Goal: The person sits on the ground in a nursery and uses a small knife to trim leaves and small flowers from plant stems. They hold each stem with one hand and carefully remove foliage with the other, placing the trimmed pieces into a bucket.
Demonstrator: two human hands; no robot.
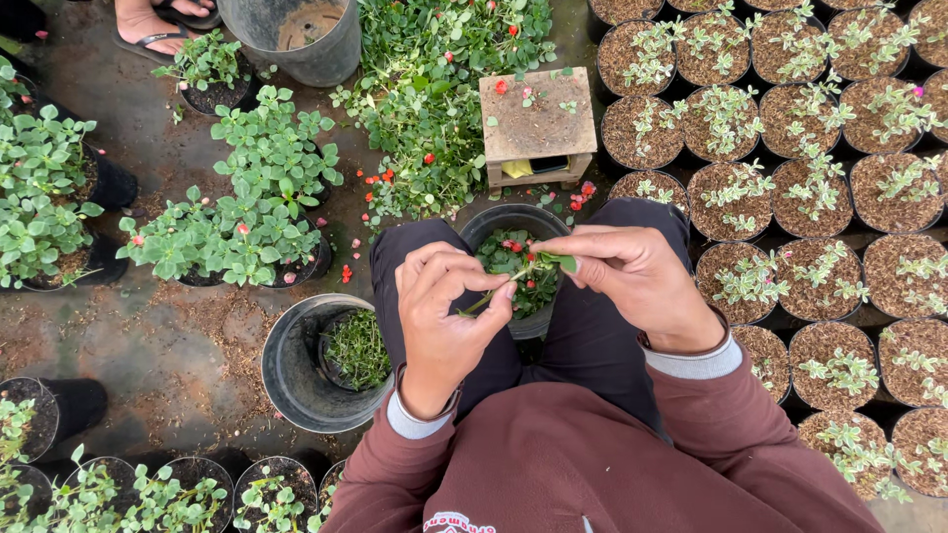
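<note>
My left hand (444, 316) and my right hand (632, 281) meet above my lap, both pinching a thin green plant cutting (523, 271) with a small leaf at its right end. Directly under the cutting, between my knees, stands a black pot (481, 229) holding green sprigs with red flowers. Maroon sleeves with grey cuffs cover both my wrists.
A grey bucket (291, 370) with a pot of fine green trimmings stands left of my knee. A small wooden stool (538, 123) is ahead. Rows of soil-filled pots with small cuttings (790, 128) fill the right. Leafy potted plants (247, 217) spread left. Another person's sandalled foot (148, 25) shows top left.
</note>
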